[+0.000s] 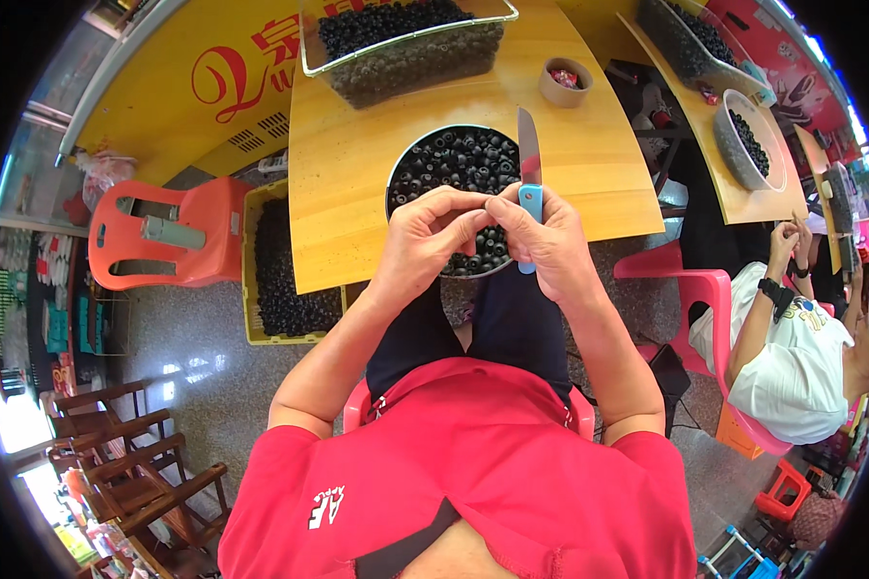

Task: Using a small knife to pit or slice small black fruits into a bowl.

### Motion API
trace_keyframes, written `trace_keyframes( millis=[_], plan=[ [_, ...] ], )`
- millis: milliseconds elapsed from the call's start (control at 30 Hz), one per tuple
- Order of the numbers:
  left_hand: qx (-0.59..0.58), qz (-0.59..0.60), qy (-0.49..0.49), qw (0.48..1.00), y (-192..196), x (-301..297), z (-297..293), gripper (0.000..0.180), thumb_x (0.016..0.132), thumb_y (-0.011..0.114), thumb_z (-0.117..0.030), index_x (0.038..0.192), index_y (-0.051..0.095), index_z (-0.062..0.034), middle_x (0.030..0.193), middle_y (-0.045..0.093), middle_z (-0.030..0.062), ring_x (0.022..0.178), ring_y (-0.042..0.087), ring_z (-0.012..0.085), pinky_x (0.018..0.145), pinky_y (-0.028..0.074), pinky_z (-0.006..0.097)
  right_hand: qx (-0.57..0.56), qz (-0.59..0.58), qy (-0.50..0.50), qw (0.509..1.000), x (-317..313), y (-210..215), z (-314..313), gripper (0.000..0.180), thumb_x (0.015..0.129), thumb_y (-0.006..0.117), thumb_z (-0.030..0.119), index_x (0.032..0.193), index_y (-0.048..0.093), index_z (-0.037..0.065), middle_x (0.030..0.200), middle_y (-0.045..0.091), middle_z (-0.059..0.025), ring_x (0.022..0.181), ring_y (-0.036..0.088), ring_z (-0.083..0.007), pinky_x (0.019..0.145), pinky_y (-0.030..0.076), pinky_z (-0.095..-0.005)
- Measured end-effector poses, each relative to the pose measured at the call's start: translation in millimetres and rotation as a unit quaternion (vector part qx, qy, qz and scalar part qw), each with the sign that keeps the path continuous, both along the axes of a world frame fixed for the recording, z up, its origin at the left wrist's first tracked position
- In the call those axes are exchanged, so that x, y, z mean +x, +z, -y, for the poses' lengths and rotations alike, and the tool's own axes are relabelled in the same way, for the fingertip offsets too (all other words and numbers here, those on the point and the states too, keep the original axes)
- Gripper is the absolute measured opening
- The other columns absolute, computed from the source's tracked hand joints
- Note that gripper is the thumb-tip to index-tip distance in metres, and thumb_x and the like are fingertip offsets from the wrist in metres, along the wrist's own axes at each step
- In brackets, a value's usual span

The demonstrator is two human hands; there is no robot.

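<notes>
My right hand (550,241) grips a knife (529,159) by its blue handle. The blade points up and away from me, over the table's near part. My left hand (433,236) is closed in a pinch, its fingertips meeting my right thumb and fingers; whatever sits between them is too small or hidden to make out. Beneath both hands is a round bowl (390,183) heaped with small, dark, round berry-like pieces (459,159), some with a pale ring or hole. It rests at the near edge of the wooden table (348,193), above my lap.
A clear bin (410,72) of dark pieces stands at the far side, beside a small round cup (563,82). Left of the table are a yellow crate (251,261) and an orange chair (169,236). At right, a person in white (787,357) sits by another table (690,106).
</notes>
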State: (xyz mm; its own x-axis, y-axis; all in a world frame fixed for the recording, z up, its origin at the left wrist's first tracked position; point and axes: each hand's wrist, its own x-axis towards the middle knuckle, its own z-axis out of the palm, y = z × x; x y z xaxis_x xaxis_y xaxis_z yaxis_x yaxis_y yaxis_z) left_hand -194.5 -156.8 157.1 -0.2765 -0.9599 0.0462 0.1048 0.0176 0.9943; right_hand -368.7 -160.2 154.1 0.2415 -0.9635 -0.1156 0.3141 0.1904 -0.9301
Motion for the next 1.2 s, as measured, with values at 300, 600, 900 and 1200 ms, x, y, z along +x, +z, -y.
trace_keyframes(
  millis=[300, 600, 900, 1200],
  plan=[
    [-0.028, -0.072, 0.033, 0.996, -5.0, -5.4, -5.3, 0.018, 0.092, 0.062, -0.009, 0.107, 0.066, -0.0008, 0.088, 0.063, 0.0034, 0.068, 0.057, 0.008, 0.06, 0.045, 0.02, 0.033, 0.064, 0.011, 0.997, -2.2, 10.5, -0.7, 0.015, 0.093, 0.063, 0.02, 0.094, 0.061, 0.004, 0.075, 0.061, 0.0011, 0.052, 0.043, -0.001, 0.045, 0.034, -0.0177],
    [0.014, -0.097, 0.022, 0.995, -3.8, -3.3, -6.5, 0.015, 0.093, 0.062, -0.013, 0.103, 0.061, -0.0023, 0.078, 0.06, 0.0015, 0.067, 0.056, 0.0072, 0.061, 0.044, 0.021, -0.41, -0.428, -0.071, 0.802, -10.8, 14.1, -8.9, 0.013, 0.085, 0.066, 0.005, 0.095, 0.061, -0.002, 0.08, 0.059, -0.0131, 0.068, 0.061, -0.0293, 0.057, 0.047, -0.0349],
    [0.003, -0.097, 0.016, 0.995, -2.5, -2.1, -8.9, 0.011, 0.094, 0.059, -0.008, 0.101, 0.06, 0.0001, 0.083, 0.058, 0.0008, 0.069, 0.054, 0.0062, 0.063, 0.046, 0.021, -0.421, -0.465, -0.086, 0.774, -9.4, 13.8, -10.0, 0.012, 0.083, 0.066, 0.003, 0.095, 0.062, 0.001, 0.081, 0.06, -0.0129, 0.067, 0.061, -0.0309, 0.057, 0.047, -0.0373],
    [-0.032, -0.107, 0.011, 0.994, 1.2, 3.8, -8.7, 0.016, 0.092, 0.061, -0.009, 0.103, 0.063, 0.0024, 0.086, 0.056, 0.0041, 0.067, 0.058, 0.0116, 0.061, 0.046, 0.021, -0.331, -0.358, -0.083, 0.869, -7.5, 17.7, -0.2, 0.016, 0.092, 0.062, 0.016, 0.095, 0.062, -0.001, 0.074, 0.059, -0.0064, 0.066, 0.057, -0.0152, 0.06, 0.044, -0.0278]
  ],
)
